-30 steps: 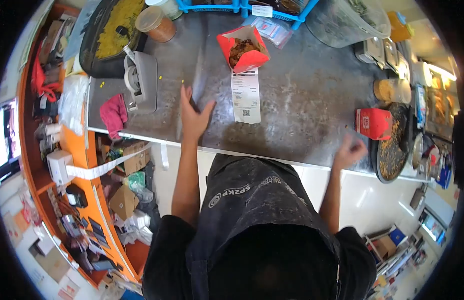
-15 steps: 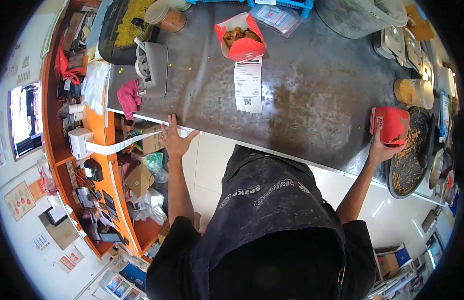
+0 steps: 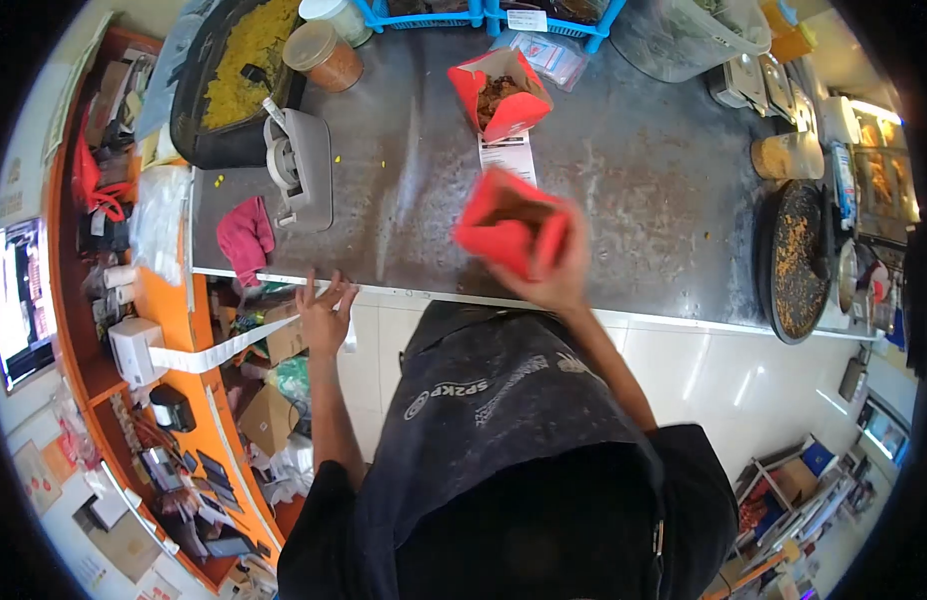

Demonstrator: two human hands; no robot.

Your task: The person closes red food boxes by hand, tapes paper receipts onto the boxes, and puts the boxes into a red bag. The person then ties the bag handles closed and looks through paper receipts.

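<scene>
My right hand is closed around an open red paper food box, held above the front part of the metal table and smeared by motion. Just behind it stands a second red food box with dark brown food inside, on top of a printed receipt that shows only in part. At the table's front edge my left hand is open, its fingers apart. A long paper strip runs from a white receipt printer towards that hand; whether they touch is unclear.
A grey tape dispenser and a pink cloth are at the table's left, near a black tub of yellow food. Blue baskets stand at the back. On the right lies a dark round pan with orange crumbs.
My right hand has carried the red box from the table's right side to the middle front. The left hand stays by the edge, its fingers closer together. The camera view has shifted.
</scene>
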